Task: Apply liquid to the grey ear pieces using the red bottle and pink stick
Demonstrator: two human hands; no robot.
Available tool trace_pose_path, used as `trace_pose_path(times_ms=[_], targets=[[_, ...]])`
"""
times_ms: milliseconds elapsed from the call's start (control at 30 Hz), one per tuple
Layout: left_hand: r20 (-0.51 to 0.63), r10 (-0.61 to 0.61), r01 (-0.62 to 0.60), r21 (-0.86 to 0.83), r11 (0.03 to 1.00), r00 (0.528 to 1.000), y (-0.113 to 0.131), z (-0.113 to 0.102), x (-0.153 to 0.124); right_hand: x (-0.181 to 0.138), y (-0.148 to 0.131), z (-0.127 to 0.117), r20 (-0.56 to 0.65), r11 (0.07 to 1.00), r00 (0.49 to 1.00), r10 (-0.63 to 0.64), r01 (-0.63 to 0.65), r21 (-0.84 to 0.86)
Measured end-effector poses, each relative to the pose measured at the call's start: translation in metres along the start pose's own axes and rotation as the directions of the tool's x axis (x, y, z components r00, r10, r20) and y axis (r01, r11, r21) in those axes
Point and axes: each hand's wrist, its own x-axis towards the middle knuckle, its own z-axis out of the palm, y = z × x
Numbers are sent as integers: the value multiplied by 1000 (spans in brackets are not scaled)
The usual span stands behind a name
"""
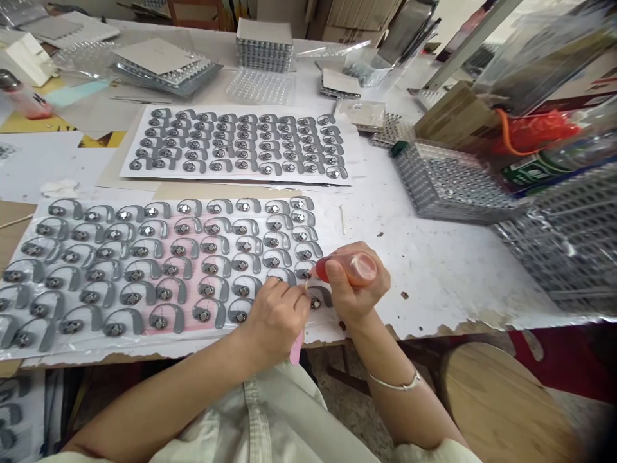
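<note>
No lettering could be read across the workbench (pixel 366 276): pale marks on a green label (pixel 523 172) at right stood too small and blurred to make out. Dark marks on a bottle (pixel 24 98) at far left — and reddish ones on a carton (pixel 585 89) at upper right — were equally illegible.

Pink tool (pixel 295 352) partly hidden — left hand (pixel 278 316) around it, wooden stool (pixel 501 402) cut off below

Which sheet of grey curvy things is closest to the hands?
The front sheet, with the pink band: the left hand and right hand are at its right end. The other sheet lies farther back.
</note>
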Motion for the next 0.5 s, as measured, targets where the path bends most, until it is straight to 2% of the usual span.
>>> trace_pose_path(times_ms=[500], targets=[[-10, -1, 0, -30, 1000, 1000, 0, -2, 2, 0, 0, -1, -22, 1000, 1000, -14, 14, -4]])
